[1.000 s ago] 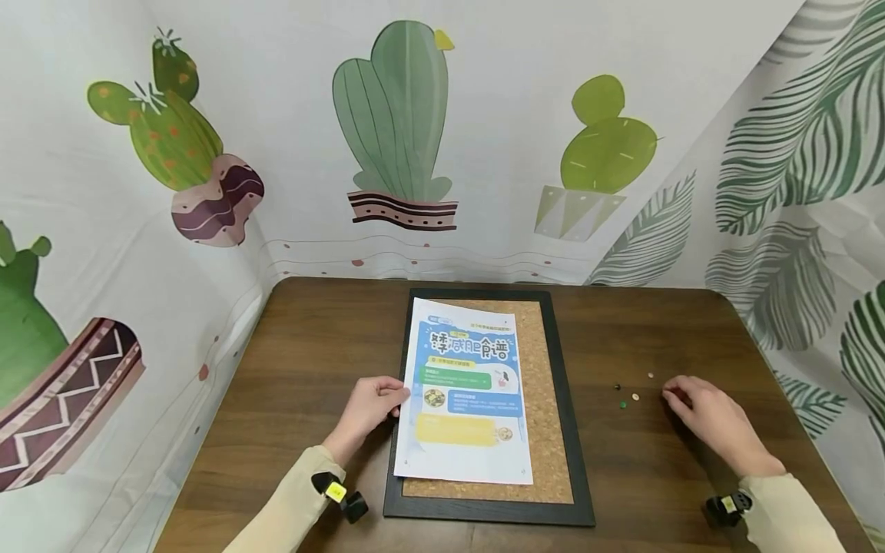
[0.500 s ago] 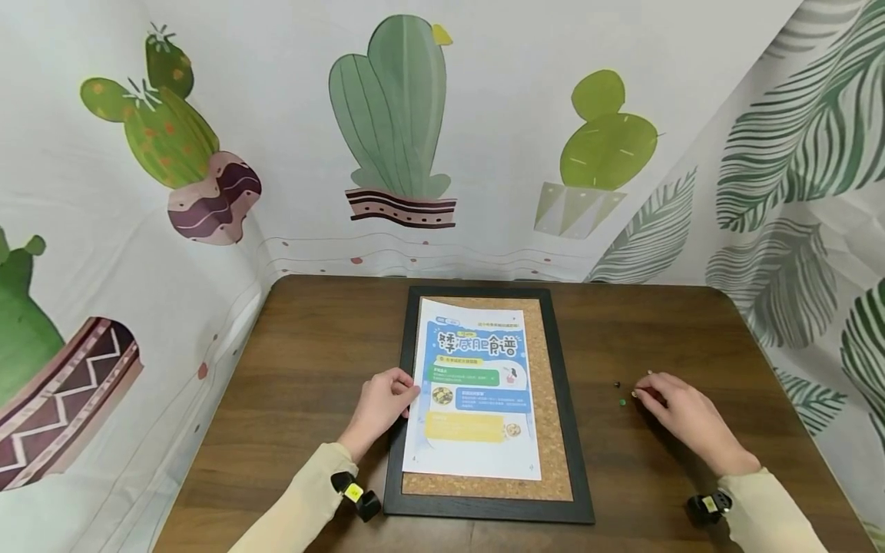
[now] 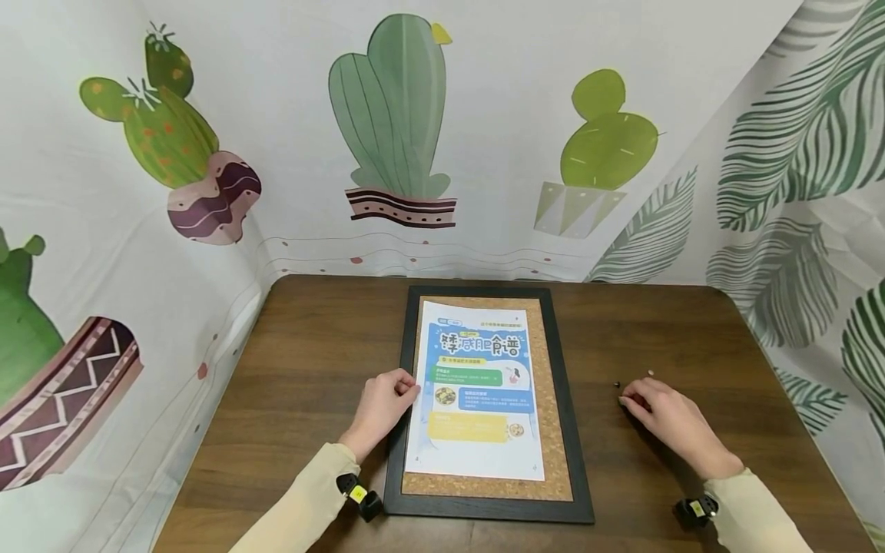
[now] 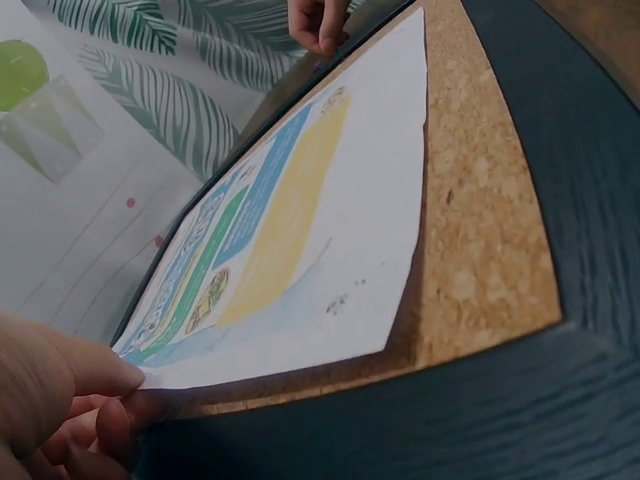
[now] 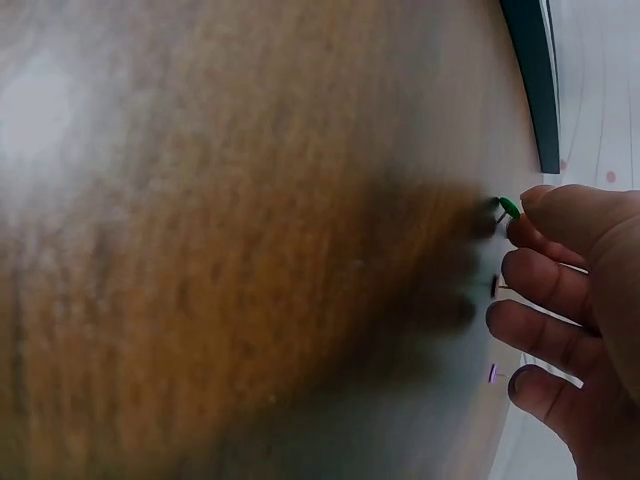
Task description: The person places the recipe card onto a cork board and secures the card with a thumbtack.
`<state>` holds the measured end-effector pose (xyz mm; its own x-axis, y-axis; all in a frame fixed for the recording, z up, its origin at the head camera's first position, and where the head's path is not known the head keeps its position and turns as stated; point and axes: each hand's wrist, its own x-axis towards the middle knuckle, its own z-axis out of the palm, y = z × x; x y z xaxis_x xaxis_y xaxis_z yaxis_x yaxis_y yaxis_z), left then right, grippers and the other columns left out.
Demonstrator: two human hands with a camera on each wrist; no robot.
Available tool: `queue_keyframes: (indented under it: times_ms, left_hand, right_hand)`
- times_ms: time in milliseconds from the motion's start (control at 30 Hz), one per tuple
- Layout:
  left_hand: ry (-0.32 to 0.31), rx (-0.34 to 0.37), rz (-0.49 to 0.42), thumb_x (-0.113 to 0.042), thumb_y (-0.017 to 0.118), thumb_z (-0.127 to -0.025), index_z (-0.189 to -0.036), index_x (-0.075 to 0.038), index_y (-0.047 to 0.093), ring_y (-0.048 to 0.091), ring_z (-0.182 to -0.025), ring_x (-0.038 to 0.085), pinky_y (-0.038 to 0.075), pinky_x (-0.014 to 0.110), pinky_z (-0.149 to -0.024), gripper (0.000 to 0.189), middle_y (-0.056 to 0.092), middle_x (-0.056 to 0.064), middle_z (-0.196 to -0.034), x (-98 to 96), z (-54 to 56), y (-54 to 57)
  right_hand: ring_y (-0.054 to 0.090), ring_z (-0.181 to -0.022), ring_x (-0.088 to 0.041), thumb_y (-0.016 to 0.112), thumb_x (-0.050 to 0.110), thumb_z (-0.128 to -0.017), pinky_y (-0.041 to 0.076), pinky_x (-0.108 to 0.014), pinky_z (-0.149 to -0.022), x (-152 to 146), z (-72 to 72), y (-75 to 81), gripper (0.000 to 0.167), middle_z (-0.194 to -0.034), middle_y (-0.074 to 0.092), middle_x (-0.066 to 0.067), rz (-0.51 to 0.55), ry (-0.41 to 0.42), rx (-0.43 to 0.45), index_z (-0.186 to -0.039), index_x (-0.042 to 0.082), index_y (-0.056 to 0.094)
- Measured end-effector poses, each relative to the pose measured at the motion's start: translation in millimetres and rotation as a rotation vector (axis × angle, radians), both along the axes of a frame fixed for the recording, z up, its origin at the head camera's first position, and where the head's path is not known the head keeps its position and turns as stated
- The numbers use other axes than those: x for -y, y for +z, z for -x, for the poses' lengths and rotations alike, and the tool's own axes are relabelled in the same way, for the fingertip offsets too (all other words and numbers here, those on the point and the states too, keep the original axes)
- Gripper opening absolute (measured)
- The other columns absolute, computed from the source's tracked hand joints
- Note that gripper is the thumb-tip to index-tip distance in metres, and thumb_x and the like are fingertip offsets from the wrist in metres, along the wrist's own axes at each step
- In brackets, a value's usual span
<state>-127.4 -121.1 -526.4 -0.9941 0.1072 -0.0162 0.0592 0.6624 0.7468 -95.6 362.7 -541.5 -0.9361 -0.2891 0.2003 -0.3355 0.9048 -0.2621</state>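
Note:
A printed sheet of paper (image 3: 477, 457) lies over a black-framed cork board (image 3: 557, 430). My left hand (image 3: 379, 407) pinches the sheet's left edge between thumb and fingers. In the left wrist view the near paper corner stands slightly off the cork. To the right of the board, my right hand (image 3: 674, 422) is low over the tabletop. Its thumb and index fingertips close on a green thumbtack (image 5: 509, 207), which the hand hides in the head view. Two more thumbtacks show beside the fingers in the right wrist view, one dark (image 5: 494, 286), one pinkish (image 5: 493, 374).
A small dark tack (image 3: 618, 384) and a pale tack (image 3: 651, 373) lie on the brown wooden table (image 3: 311, 330) near my right hand. Behind the table hangs a white cloth (image 3: 498, 138) printed with cacti and leaves.
The sheet has shifted right over the cork, my left hand moving with it. My right hand has slid left across the tacks to the green one.

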Motion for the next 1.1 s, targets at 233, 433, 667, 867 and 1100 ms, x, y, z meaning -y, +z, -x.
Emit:
queue_keyframes:
  times_ms: [233,433,667,867,1100]
  left_hand:
    - [-0.021,-0.003,0.072,-0.017,0.076,-0.095,-0.087,-0.013,0.074,0.053,-0.06,0.009,0.044,0.028,-0.058,0.009,0.067,-0.007,-0.073,-1.7,-0.5,0.1]
    - [-0.019,0.006,0.108,-0.021,0.076,-0.095,-0.087,-0.015,0.074,0.052,-0.057,0.01,0.041,0.029,-0.052,0.01,0.066,-0.008,-0.073,-4.2,-0.8,2.4]
    - [-0.015,0.009,0.111,-0.021,0.076,-0.095,-0.087,-0.015,0.074,0.053,-0.059,0.01,0.041,0.03,-0.054,0.01,0.066,-0.007,-0.074,-4.4,0.0,2.2]
    - [-0.013,0.01,0.116,-0.022,0.076,-0.096,-0.088,-0.015,0.074,0.053,-0.058,0.01,0.041,0.03,-0.055,0.01,0.066,-0.008,-0.074,-3.2,-0.3,1.0]
    - [-0.013,0.015,0.116,-0.022,0.076,-0.096,-0.089,-0.015,0.074,0.052,-0.059,0.011,0.041,0.03,-0.055,0.01,0.066,-0.008,-0.074,-4.0,-0.2,0.1]
  right_hand:
    - [0.049,-0.064,-0.003,0.083,0.01,-0.088,0.045,-0.032,-0.056,3.0,-0.8,2.0,0.013,-0.082,0.065,0.006,-0.001,-0.011,0.006,-0.089,0.016,0.071]
    - [0.048,-0.064,-0.002,0.082,0.01,-0.088,0.043,-0.03,-0.056,1.2,-3.5,5.0,0.013,-0.083,0.066,0.007,0.02,-0.027,0.019,-0.09,0.017,0.071]
    - [0.045,-0.064,0.0,0.082,0.009,-0.087,0.041,-0.029,-0.055,-4.2,-5.1,3.3,0.015,-0.083,0.064,0.009,0.018,-0.033,0.0,-0.091,0.018,0.071]
    - [0.048,-0.064,-0.001,0.082,0.008,-0.088,0.043,-0.03,-0.056,-3.7,-4.9,2.6,0.013,-0.085,0.067,0.006,0.029,-0.024,0.003,-0.092,0.016,0.072]
    - [0.046,-0.064,0.0,0.082,0.008,-0.087,0.042,-0.03,-0.056,-4.2,-4.1,0.7,0.014,-0.082,0.064,0.008,0.019,-0.024,-0.02,-0.09,0.017,0.071]
